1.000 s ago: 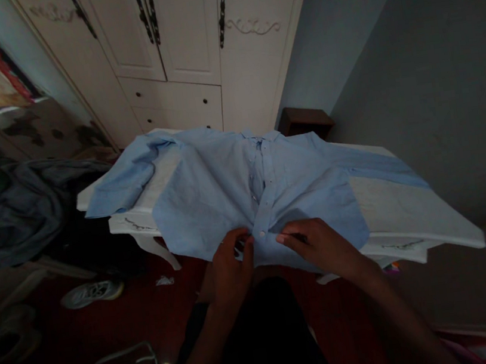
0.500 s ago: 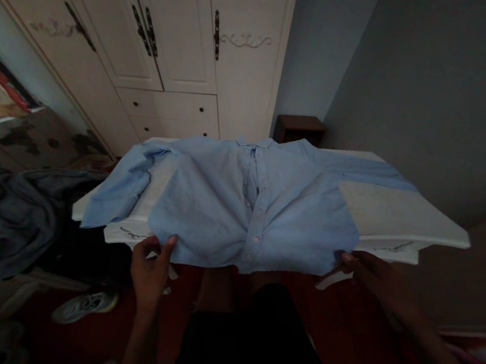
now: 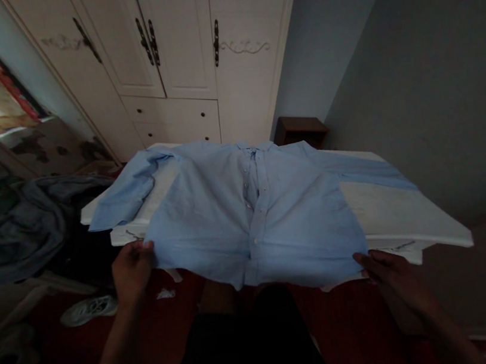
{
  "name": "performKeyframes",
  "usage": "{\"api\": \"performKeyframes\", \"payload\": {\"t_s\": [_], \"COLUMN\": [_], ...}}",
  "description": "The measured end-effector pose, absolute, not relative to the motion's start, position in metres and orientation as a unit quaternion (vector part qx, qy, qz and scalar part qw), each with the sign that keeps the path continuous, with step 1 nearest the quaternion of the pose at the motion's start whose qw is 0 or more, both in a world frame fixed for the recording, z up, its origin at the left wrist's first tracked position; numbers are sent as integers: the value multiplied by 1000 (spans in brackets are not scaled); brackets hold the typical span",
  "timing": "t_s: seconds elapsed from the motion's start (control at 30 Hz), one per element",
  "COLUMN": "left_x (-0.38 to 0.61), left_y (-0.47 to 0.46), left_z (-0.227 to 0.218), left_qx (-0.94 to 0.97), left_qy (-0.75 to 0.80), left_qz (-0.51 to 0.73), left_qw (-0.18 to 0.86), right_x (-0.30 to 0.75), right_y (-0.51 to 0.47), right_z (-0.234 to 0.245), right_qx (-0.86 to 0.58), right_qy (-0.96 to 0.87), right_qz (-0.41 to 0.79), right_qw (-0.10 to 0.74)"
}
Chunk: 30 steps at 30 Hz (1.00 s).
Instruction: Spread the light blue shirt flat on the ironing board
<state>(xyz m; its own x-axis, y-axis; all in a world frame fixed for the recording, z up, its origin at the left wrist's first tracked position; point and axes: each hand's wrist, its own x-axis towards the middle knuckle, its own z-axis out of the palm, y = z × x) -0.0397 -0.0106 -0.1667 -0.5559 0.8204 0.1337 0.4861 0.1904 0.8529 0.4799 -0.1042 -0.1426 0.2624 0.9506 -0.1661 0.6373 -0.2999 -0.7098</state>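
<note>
A light blue button-up shirt (image 3: 210,204) lies spread, front up, over a white table (image 3: 396,209), its collar toward the wardrobe. Its sleeves reach out to both sides, the left one bent. At the shirt's lower left corner, my left hand (image 3: 132,271) pinches the hem between thumb and fingers. My right hand (image 3: 386,270) grips the lower right corner in the same way. Between the hands the hem hangs past the table's near edge, above my legs. The button placket runs down the middle, partly gaping near the top.
A white wardrobe (image 3: 178,40) with dark handles stands behind the table. Beside it is a small brown box-like piece (image 3: 301,128). Grey and green cloth (image 3: 27,224) is heaped at left. A shoe (image 3: 89,310) lies on the red floor, and a grey wall (image 3: 445,75) rises at right.
My hands have moved apart, the left one leftward and the right one slightly right and down. The hem between them is stretched wider and hangs lower toward me.
</note>
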Motion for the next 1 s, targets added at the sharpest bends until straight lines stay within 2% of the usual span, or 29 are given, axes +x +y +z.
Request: {"api": "performKeyframes", "payload": {"t_s": [0.1,0.17,0.33,0.4,0.57,0.7,0.77,0.87,1.0], "left_x": [-43,-45,-24,-3,66,107,117,121,116], "left_y": [-9,-11,-21,-23,-11,23,43,68,82], "left_z": [-169,-165,-134,-117,-85,-81,-85,-89,-88], "left_qx": [433,437,503,544,684,766,801,854,884], "left_qy": [738,744,737,691,541,456,437,405,375], "left_qz": [452,438,448,476,480,430,383,290,206], "left_qw": [253,255,53,22,96,144,143,153,187], "right_x": [482,483,468,450,393,361,351,339,328], "right_y": [-103,-103,-102,-98,-73,-25,7,51,81], "right_z": [-143,-140,-111,-93,-58,-48,-49,-55,-60], "right_qx": [-726,-724,-745,-718,-600,-500,-451,-386,-343], "right_qy": [-555,-556,-541,-572,-691,-761,-808,-879,-928], "right_qz": [336,330,216,201,220,255,206,127,111], "right_qw": [228,241,325,343,337,325,318,251,96]}}
